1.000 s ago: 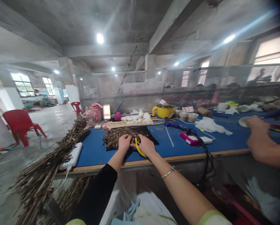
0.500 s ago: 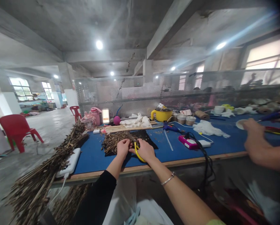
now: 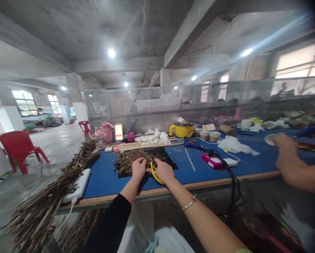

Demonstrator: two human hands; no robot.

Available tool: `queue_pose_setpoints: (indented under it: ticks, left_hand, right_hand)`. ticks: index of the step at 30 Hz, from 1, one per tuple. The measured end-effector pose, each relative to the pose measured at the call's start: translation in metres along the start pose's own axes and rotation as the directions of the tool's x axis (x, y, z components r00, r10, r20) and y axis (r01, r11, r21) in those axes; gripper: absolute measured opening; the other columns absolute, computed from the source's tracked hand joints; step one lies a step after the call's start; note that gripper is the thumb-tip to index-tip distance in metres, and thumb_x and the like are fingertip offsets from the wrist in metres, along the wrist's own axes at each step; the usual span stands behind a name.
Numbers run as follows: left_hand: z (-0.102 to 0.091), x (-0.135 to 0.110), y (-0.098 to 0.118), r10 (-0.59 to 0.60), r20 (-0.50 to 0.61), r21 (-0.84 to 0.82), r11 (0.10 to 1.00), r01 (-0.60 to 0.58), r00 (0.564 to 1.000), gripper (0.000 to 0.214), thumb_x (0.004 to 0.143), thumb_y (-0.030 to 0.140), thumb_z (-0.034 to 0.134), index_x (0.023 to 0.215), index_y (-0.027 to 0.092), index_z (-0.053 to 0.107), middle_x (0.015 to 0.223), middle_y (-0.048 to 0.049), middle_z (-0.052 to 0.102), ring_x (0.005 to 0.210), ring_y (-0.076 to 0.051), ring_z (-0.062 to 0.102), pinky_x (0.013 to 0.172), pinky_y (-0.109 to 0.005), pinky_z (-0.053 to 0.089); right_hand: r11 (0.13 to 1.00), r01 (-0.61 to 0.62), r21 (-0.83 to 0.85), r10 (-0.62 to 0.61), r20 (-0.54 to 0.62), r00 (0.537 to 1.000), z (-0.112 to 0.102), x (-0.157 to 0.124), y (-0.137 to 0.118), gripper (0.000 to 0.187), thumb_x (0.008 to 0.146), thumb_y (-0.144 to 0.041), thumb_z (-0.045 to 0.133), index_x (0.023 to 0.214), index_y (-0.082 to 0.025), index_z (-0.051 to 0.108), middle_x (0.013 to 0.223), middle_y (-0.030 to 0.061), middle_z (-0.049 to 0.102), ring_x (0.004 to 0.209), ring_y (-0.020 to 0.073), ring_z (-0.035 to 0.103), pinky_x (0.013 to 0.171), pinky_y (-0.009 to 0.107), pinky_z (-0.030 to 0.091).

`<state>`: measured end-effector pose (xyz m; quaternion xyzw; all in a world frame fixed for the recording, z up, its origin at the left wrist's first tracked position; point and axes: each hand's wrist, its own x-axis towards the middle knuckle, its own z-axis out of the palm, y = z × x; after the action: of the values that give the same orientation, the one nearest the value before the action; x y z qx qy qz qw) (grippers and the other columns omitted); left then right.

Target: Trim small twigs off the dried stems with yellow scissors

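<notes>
My right hand [image 3: 163, 170] is closed around yellow-handled scissors [image 3: 154, 174] near the front of the blue table [image 3: 107, 179]. My left hand [image 3: 138, 168] is closed on a thin dry twig right beside the scissors. Both hands rest over a black cloth [image 3: 162, 154] that carries a heap of cut dry twigs [image 3: 125, 160]. The scissor blades are hidden between my hands.
A long bundle of dry branches [image 3: 54, 196] hangs off the table's left end beside a white power bank [image 3: 78, 184]. A pink device [image 3: 212, 160] with black cables, white rags, a yellow pot [image 3: 182, 129] and a pink jug stand further back. Another person's hand [image 3: 286, 154] works at the right.
My hands stay together on the scissors and twig. The view has tilted up slightly, so the table sits a little lower in the picture.
</notes>
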<state>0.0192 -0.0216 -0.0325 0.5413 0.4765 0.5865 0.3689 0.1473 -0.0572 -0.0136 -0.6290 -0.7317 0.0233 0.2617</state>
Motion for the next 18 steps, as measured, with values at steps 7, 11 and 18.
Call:
queue_pose_setpoints:
  ticks: [7, 11, 18]
  left_hand:
    - [0.004, -0.001, -0.004, -0.103, -0.018, 0.052, 0.993, 0.103, 0.995, 0.015, 0.064, 0.027, 0.061, 0.068, 0.013, 0.064, 0.056, -0.0036, 0.060, 0.044, -0.010, 0.051, 0.045, -0.020, 0.040]
    - [-0.004, 0.003, 0.009, -0.093, 0.009, 0.059, 0.994, 0.092, 0.996, 0.020, 0.066, 0.027, 0.061, 0.078, 0.012, 0.064, 0.053, -0.0018, 0.059, 0.041, -0.009, 0.047, 0.045, -0.021, 0.039]
    - [-0.069, 0.046, 0.048, 0.347, -0.056, 0.666, 0.712, -0.224, 0.936, 0.026, 0.077, 0.026, 0.046, 0.090, 0.015, 0.067, 0.088, -0.0095, 0.066, 0.083, -0.020, 0.057, 0.080, -0.029, 0.039]
  right_hand:
    - [0.998, -0.068, -0.011, 0.066, -0.140, 0.988, 0.000, -0.003, 0.002, 0.054, 0.068, -0.065, 0.047, 0.098, -0.020, 0.049, 0.090, 0.0081, 0.063, 0.085, 0.0222, 0.058, 0.065, 0.027, 0.038]
    - [0.999, -0.049, -0.006, 0.047, -0.148, 0.988, 0.002, -0.003, 0.004, 0.053, 0.069, -0.065, 0.046, 0.096, -0.020, 0.049, 0.088, 0.0073, 0.062, 0.084, 0.0220, 0.058, 0.064, 0.027, 0.037]
    - [0.997, -0.078, 0.026, 0.081, -0.140, 0.987, 0.003, -0.001, 0.005, 0.053, 0.070, -0.061, 0.049, 0.106, -0.021, 0.047, 0.097, 0.0081, 0.061, 0.091, 0.0213, 0.056, 0.070, 0.027, 0.036]
